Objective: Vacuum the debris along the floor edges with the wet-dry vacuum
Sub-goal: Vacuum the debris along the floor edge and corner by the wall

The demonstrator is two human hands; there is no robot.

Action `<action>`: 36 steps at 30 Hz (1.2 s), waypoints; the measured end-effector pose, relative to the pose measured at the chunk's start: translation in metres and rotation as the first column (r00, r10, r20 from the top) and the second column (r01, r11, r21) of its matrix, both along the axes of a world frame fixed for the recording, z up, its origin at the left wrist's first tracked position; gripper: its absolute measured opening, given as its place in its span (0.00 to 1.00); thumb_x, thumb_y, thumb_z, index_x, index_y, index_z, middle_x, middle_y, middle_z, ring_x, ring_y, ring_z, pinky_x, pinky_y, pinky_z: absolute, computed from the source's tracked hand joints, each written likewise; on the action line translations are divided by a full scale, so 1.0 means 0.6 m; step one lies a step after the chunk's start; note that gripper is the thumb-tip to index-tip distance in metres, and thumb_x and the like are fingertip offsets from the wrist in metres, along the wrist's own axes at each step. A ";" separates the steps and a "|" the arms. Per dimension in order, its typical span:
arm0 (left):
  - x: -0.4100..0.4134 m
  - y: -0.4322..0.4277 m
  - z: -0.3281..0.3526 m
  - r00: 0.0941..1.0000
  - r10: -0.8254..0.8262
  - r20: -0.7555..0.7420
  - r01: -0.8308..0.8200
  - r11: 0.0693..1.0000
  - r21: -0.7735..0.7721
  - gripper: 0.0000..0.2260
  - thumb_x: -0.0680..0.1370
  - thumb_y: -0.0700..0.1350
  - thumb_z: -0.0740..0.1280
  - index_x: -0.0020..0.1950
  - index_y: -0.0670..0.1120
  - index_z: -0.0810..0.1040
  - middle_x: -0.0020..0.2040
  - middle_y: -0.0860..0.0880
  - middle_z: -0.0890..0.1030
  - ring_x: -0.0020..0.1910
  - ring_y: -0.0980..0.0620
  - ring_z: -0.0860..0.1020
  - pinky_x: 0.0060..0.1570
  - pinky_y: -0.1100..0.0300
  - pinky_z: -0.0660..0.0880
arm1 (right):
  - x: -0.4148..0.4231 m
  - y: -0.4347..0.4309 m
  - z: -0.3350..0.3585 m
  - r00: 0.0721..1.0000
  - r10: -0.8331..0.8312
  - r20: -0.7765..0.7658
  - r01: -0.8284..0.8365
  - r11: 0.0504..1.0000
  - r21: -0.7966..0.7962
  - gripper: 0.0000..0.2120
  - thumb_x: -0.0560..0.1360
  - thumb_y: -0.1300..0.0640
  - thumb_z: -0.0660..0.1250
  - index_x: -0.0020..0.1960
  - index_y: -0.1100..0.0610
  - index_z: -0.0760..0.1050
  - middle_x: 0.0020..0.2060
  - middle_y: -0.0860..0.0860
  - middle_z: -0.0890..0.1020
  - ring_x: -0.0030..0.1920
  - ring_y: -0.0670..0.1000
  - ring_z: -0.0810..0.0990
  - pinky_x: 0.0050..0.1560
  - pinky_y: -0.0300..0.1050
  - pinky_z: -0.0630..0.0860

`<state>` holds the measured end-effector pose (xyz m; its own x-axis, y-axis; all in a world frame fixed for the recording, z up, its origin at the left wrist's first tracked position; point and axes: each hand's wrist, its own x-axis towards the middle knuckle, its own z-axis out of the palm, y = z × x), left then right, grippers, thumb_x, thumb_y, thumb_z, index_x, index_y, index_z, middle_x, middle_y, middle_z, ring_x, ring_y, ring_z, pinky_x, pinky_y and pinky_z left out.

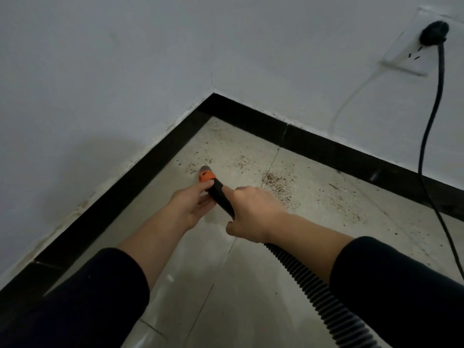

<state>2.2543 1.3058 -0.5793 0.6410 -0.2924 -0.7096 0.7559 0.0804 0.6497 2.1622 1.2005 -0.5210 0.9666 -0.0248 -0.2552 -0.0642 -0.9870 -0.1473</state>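
Forearms stretched forward, left hand grip pinching vacuum nozzle behind orange collar, right hand grip curled round it, debris on floor beyond.

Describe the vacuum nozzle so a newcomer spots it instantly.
Find the corner where the two black baseboards meet; on the pale tiles in front lies brown debris. The nozzle points into it, gripped by the left hand and right hand; its orange collar sets it apart from the black ribbed hose.
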 end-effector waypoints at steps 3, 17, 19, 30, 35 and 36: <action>0.001 0.013 -0.003 0.999 0.032 0.003 -0.032 0.999 -0.015 0.15 0.78 0.40 0.70 0.63 0.37 0.76 0.55 0.35 0.80 0.47 0.47 0.81 0.37 0.61 0.78 | 0.004 0.005 -0.004 1.000 -0.001 0.014 0.000 1.000 0.016 0.20 0.69 0.54 0.68 0.58 0.56 0.68 0.36 0.51 0.71 0.32 0.49 0.70 0.27 0.42 0.65; 0.015 0.052 -0.009 0.986 0.156 0.064 -0.158 0.987 0.033 0.12 0.77 0.40 0.71 0.58 0.39 0.75 0.51 0.37 0.81 0.45 0.46 0.82 0.45 0.57 0.78 | 0.033 0.036 -0.020 0.998 0.035 0.060 -0.040 0.996 0.077 0.20 0.69 0.54 0.69 0.59 0.55 0.68 0.36 0.50 0.71 0.34 0.51 0.72 0.27 0.41 0.63; 0.019 0.055 -0.012 0.983 0.170 0.068 -0.173 0.985 0.031 0.14 0.76 0.41 0.71 0.59 0.39 0.76 0.50 0.38 0.82 0.45 0.47 0.82 0.41 0.59 0.79 | 0.038 0.040 -0.022 0.997 0.034 0.068 -0.040 0.996 0.085 0.20 0.69 0.54 0.69 0.59 0.55 0.69 0.37 0.50 0.72 0.35 0.51 0.73 0.27 0.41 0.63; 0.033 0.059 -0.013 0.962 0.250 0.113 -0.258 0.964 0.059 0.14 0.76 0.40 0.72 0.58 0.41 0.74 0.45 0.39 0.81 0.44 0.47 0.82 0.44 0.57 0.79 | 0.056 0.049 -0.027 0.996 0.014 0.089 -0.027 0.989 0.143 0.19 0.69 0.55 0.69 0.57 0.54 0.69 0.36 0.49 0.71 0.33 0.49 0.72 0.27 0.41 0.64; 0.042 0.057 -0.014 0.942 0.304 0.145 -0.315 0.947 0.061 0.18 0.75 0.40 0.73 0.63 0.37 0.75 0.45 0.39 0.82 0.42 0.47 0.83 0.40 0.59 0.79 | 0.066 0.057 -0.031 0.997 -0.009 0.078 -0.007 0.980 0.197 0.19 0.70 0.57 0.69 0.59 0.55 0.68 0.39 0.51 0.73 0.37 0.52 0.74 0.31 0.42 0.68; 0.044 0.056 -0.014 0.939 0.310 0.146 -0.322 0.945 0.061 0.18 0.75 0.40 0.73 0.63 0.36 0.75 0.45 0.39 0.82 0.42 0.47 0.83 0.40 0.59 0.79 | 0.067 0.059 -0.032 0.997 -0.013 0.078 -0.003 0.979 0.206 0.19 0.70 0.58 0.69 0.59 0.55 0.68 0.39 0.51 0.73 0.37 0.52 0.74 0.32 0.42 0.68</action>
